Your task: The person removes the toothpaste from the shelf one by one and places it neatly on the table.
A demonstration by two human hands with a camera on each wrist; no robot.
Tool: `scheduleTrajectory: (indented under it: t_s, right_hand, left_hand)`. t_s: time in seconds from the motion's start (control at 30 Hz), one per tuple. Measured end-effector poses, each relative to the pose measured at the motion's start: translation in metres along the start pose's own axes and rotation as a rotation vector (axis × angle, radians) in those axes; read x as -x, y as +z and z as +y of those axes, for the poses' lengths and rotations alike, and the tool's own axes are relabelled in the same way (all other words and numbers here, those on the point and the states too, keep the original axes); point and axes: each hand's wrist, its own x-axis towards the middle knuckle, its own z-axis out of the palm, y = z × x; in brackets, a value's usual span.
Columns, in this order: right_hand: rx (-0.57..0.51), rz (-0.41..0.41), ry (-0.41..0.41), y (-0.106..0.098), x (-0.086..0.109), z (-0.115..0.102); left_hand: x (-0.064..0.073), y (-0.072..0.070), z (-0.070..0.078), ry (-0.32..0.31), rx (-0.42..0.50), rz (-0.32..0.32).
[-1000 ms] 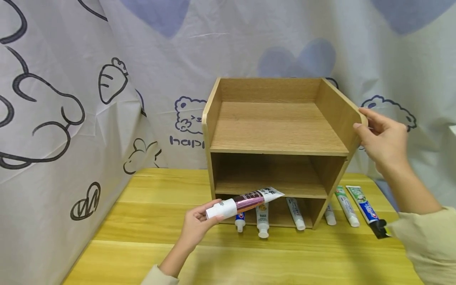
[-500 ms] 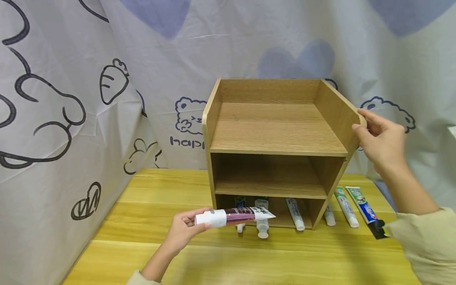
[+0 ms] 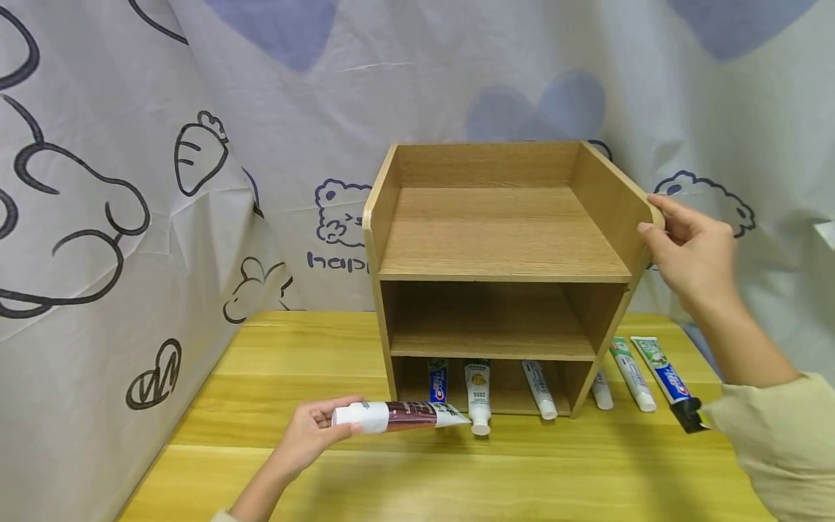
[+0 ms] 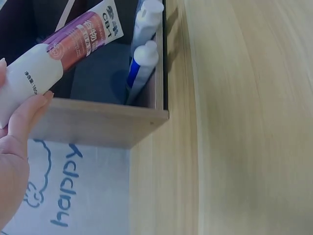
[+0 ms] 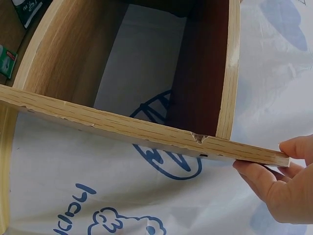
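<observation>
My left hand [image 3: 312, 437] grips a toothpaste tube [image 3: 411, 415] by its white cap end, the purple-brown body lying nearly level, its flat end pointing right. It hangs in front of the wooden shelf [image 3: 485, 277] at the lower left. In the left wrist view the same tube [image 4: 80, 41] crosses before the shelf's openings. My right hand [image 3: 694, 250] pinches the top front corner of the shelf's right side panel; in the right wrist view thumb and fingers lie on either side of that panel [image 5: 146, 128]. A blue tube [image 3: 438, 380] in the bottom compartment is partly covered by the held tube.
In the bottom compartment, a white tube [image 3: 479, 395] and a slim tube [image 3: 540, 390] lie caps forward. Right of the shelf are a white-capped tube [image 3: 601, 391], a green-and-white tube [image 3: 633, 373] and a blue-green tube [image 3: 662, 370] with a black cap. A printed curtain [image 3: 280, 181] hangs behind.
The left hand has moved down and left with the toothpaste tube, which has swung from tilted up to nearly level. My right hand keeps its hold on the shelf panel.
</observation>
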Motion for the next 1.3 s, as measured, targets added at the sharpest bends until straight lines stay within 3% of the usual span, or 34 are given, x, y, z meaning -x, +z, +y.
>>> scheduleTrajectory:
  t_s: [0.23,0.5,1.03,1.3]
  right_hand:
    - [0.011,-0.001,0.005,0.0,0.0,-0.001]
    - [-0.009,0.025,-0.024,0.001,-0.001,0.001]
    - [0.015,0.005,0.003,0.0,0.002,0.001]
    - [0.015,0.005,0.007,0.001,0.001,0.0]
  left_hand:
    - [0.007,-0.016,-0.004,-0.061,-0.029,0.02]
    - [0.014,-0.032,-0.006,-0.066,-0.059,0.058]
    - [0.029,-0.056,-0.003,-0.154,-0.153,0.276]
    - [0.028,-0.058,-0.005,-0.162,-0.218,0.399]
